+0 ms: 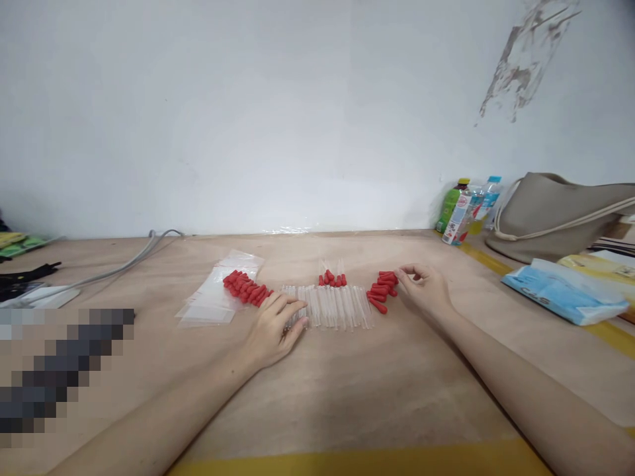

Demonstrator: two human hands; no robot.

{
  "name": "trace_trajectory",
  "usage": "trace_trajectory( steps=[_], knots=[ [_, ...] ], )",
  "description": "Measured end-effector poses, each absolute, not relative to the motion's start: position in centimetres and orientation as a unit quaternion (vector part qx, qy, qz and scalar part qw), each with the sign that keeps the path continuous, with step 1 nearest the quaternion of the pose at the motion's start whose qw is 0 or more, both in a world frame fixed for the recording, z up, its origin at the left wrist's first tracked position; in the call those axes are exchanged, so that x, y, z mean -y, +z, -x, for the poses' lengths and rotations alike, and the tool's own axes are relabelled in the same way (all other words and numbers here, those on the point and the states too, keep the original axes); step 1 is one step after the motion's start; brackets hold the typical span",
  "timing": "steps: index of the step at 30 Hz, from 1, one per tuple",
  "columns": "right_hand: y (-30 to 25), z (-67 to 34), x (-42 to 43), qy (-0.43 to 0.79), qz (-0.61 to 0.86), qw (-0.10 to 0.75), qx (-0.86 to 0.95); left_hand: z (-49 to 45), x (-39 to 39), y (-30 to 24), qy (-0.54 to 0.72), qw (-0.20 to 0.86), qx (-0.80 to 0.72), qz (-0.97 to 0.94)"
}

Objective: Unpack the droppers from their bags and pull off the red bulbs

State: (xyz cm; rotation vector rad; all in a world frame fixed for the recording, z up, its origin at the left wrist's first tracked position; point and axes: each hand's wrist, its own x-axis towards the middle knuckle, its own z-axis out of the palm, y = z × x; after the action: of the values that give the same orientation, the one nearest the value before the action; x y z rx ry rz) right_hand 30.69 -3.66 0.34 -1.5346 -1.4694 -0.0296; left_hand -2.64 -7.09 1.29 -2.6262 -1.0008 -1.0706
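A row of clear, thin dropper tubes lies side by side on the table. My left hand rests over the left end of this row, fingers stretched and thumb apart. Left of it, a heap of red rubber bulbs sits partly on clear plastic bags. A smaller pile of red rubber bulbs lies at the row's right end. There my right hand pinches the end of a bulb between thumb and fingertips. Behind the row are several droppers with red bulbs fitted.
Drink bottles and a carton stand against the wall at back right. Nearby are a grey bag and a blue tissue pack. A grey cable crosses the table's left side.
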Motion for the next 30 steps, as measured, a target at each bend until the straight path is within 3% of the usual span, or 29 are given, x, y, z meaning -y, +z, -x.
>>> trace_trajectory(
  steps=[7,12,17,23,30],
  knots=[
    [2.3,-29.1,3.1,-0.063,0.620,0.508,0.594,2.6,6.9,1.1,-0.351,0.069,0.333,0.872],
    [3.9,-23.8,2.5,-0.080,0.594,0.333,0.728,2.6,6.8,1.1,-0.345,0.065,0.336,0.874],
    [4.0,-18.9,0.9,-0.060,0.630,0.250,0.733,2.6,6.8,1.1,-0.335,0.065,0.340,0.876],
    [3.1,-17.1,-0.7,-0.058,0.661,0.246,0.706,2.6,6.8,1.1,-0.330,0.075,0.340,0.878],
    [4.1,-17.3,0.4,-0.048,0.666,0.302,0.681,2.8,6.8,1.0,-0.359,0.098,0.338,0.864]
  ],
)
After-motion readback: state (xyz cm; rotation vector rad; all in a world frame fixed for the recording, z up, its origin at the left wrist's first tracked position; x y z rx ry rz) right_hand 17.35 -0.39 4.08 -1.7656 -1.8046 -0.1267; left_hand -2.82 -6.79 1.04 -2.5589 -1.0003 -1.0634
